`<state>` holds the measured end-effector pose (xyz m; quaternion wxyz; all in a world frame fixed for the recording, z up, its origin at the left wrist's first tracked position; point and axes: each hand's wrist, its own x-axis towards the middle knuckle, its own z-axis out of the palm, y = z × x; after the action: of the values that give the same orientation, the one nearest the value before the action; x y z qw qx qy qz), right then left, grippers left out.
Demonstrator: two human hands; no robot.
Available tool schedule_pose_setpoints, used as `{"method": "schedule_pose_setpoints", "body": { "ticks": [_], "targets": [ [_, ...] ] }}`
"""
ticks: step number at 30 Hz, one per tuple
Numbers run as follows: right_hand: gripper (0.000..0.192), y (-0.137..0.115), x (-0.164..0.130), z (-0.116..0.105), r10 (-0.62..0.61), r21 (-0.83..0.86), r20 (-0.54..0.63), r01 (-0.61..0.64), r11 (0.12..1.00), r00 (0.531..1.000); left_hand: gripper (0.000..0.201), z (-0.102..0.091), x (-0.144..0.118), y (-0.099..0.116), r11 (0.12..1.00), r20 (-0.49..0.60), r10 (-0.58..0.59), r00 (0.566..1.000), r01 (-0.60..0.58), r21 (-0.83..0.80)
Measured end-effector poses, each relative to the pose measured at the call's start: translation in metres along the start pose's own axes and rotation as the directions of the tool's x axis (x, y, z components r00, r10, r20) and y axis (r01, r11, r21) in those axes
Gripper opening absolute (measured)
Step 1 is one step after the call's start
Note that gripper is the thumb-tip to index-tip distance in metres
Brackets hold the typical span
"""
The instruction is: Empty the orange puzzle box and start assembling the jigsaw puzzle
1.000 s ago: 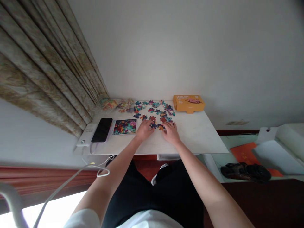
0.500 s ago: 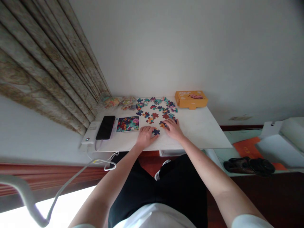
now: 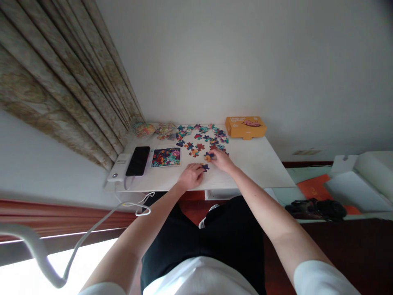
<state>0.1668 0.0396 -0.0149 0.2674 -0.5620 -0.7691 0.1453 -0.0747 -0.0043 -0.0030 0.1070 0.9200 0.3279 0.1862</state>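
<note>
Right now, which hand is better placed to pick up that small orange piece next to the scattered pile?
Right. The right hand has its fingertips at the orange piece, while the left hand rests nearer the table edge by a dark blue piece.

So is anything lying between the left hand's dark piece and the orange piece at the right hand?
Nothing visible does. The left hand touches the dark piece; only bare white table separates it from the orange piece at the right hand. The loose pieces lie farther back.

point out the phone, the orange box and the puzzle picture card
phone [image 3: 138, 160], head view, middle of its dark screen
orange box [image 3: 245, 126], head view, centre of its top face
puzzle picture card [image 3: 166, 157], head view, middle of the printed picture
</note>
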Motion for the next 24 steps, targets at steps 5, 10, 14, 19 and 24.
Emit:
{"method": "schedule_pose_setpoints", "body": {
  "ticks": [5,10,14,19,24],
  "targets": [
    [0.031,-0.002,-0.013,0.006,-0.004,-0.003,-0.075,0.004,1.000,0.997,0.034,-0.001,0.000,0.001,1.000,0.016,0.025,1.000,-0.025,0.007],
    [0.031,-0.001,-0.016,0.012,0.090,0.112,-0.076,-0.081,0.990,0.993,0.039,-0.002,0.001,0.001,0.999,0.064,0.031,0.997,-0.032,0.015],
    [0.025,-0.001,-0.011,0.011,0.077,0.220,-0.051,-0.064,0.973,0.996,0.041,0.000,0.002,0.000,0.999,0.083,0.049,0.995,-0.050,0.015],
    [0.022,0.001,0.003,0.003,-0.069,0.161,0.076,0.056,0.985,0.995,0.041,-0.001,0.004,0.000,0.997,0.101,0.065,0.993,-0.068,0.027],
    [0.026,0.001,0.009,0.005,-0.086,0.155,0.092,0.071,0.985,0.992,0.041,-0.002,0.005,0.001,0.998,0.108,0.057,0.992,-0.061,0.035]
  ]
}}
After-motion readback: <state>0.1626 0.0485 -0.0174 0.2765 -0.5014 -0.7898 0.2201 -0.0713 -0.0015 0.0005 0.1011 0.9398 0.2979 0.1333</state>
